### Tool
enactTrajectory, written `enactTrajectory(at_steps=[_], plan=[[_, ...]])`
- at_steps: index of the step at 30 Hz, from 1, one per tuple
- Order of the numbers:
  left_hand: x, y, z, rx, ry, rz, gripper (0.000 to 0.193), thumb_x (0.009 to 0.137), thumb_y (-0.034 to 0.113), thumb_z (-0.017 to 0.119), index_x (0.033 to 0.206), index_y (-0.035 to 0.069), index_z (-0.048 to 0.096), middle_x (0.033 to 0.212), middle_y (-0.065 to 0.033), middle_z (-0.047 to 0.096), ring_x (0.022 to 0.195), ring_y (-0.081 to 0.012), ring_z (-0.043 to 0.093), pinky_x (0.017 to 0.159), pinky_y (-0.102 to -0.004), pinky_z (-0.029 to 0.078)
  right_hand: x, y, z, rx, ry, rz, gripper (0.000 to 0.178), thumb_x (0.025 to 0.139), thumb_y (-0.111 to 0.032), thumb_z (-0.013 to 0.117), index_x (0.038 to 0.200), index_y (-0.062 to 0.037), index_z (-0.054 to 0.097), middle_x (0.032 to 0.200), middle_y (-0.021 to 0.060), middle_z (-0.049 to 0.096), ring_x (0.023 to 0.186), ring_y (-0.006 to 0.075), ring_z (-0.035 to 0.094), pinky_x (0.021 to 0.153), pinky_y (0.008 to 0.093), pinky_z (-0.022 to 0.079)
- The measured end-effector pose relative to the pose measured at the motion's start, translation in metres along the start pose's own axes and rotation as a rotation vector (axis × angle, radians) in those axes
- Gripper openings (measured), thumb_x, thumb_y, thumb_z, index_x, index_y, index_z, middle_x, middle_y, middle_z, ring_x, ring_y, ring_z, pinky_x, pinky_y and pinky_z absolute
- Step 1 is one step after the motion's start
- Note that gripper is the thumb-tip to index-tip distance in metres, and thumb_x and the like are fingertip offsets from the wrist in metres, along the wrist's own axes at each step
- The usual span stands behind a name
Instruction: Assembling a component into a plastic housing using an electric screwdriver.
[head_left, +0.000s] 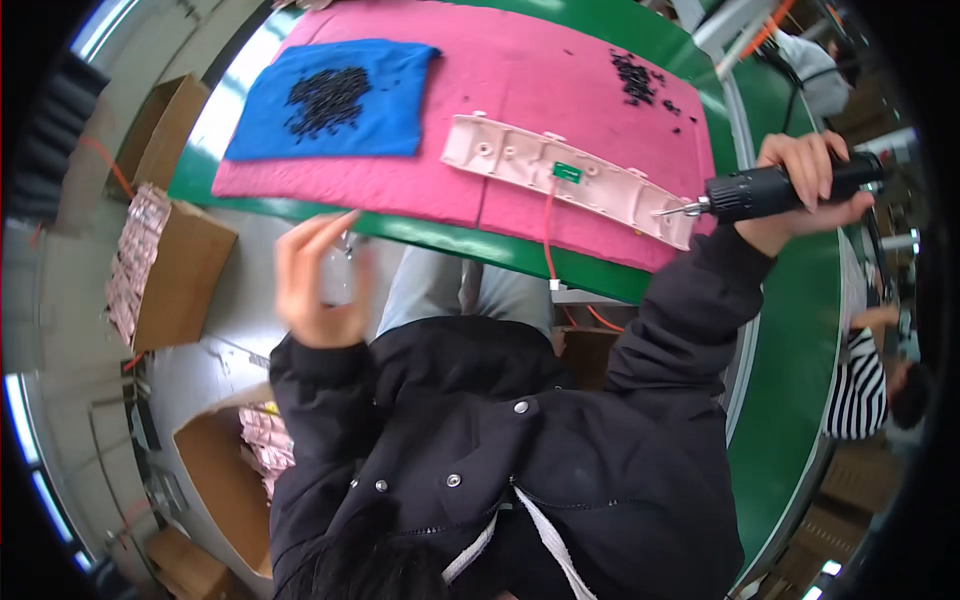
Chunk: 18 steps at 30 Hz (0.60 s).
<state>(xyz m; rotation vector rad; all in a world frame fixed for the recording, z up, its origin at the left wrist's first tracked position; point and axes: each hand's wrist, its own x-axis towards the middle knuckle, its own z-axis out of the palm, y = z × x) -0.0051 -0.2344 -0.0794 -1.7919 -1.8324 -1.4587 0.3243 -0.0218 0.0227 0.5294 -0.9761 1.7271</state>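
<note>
My right hand (803, 185) is wrapped round a black electric screwdriver (745, 195). Its metal bit points left, over the right end of a long pale pink plastic panel (610, 196). Whether the tip touches the panel I cannot tell. Mounted near the panel's middle is a small green circuit board (567, 173), and a red wire (548, 235) runs from it over the table edge to a white connector (555, 285). My left hand (318, 285), blurred, is off the table's front edge at the left. Its fingers and thumb are apart, with nothing visible between them.
A pink mat (520, 70) covers much of the green table (790, 320). Black screws lie in a pile (330, 100) on a blue cloth (400, 125) and another pile (635, 80) at far right. Cardboard boxes (190, 275) of pink parts stand left; people work at right.
</note>
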Motion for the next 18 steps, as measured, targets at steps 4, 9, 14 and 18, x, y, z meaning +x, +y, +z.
enactTrajectory(at_steps=[4, 9, 14, 18], plan=[[0.085, 0.058, 0.125, -0.090, -0.347, 0.385, 0.058, 0.058, 0.015, 0.075, 0.111, 0.006, 0.054, 0.101, -0.0136, 0.054, 0.097, -0.0305, 0.050, 0.083, -0.0392, 0.040, 0.008, -0.024, -0.024, 0.068, -0.054, -0.008, 0.047, 0.071, -0.037, 0.069, 0.092, 0.0013, 0.050, 0.057, 0.0002, 0.047, 0.041, 0.0076, 0.045, 0.045, 0.0172, 0.040], [0.122, 0.061, 0.170, -0.058, -0.746, 0.353, 0.046, 0.058, 0.021, 0.073, 0.099, 0.007, 0.056, 0.087, -0.0084, 0.051, 0.087, -0.0270, 0.051, 0.077, -0.0380, 0.041, 0.016, -0.044, -0.030, 0.039, 0.015, -0.064, 0.042, 0.072, -0.031, 0.070, 0.089, 0.0018, 0.051, 0.055, 0.0021, 0.048, 0.039, 0.0076, 0.046, 0.041, 0.0175, 0.043], [0.134, 0.064, 0.142, -0.038, -0.629, 0.228, 0.040, 0.055, 0.018, 0.074, 0.089, 0.007, 0.057, 0.083, -0.0064, 0.050, 0.085, -0.0257, 0.052, 0.072, -0.0361, 0.040, 0.021, -0.045, -0.016, 0.152, -0.101, -0.095, 0.036, 0.071, -0.024, 0.071, 0.086, 0.0025, 0.051, 0.053, 0.0061, 0.052, 0.037, 0.0101, 0.049, 0.037, 0.0171, 0.044], [0.147, 0.076, 0.088, 0.211, -0.335, 0.265, 0.038, 0.056, 0.011, 0.075, 0.091, 0.009, 0.059, 0.101, -0.0098, 0.053, 0.087, -0.0300, 0.055, 0.075, -0.0364, 0.043, 0.026, -0.036, 0.006, 0.482, -0.251, -0.194, 0.033, 0.070, -0.019, 0.073, 0.083, 0.0024, 0.051, 0.054, 0.0097, 0.056, 0.034, 0.0163, 0.050, 0.035, 0.0182, 0.045]])
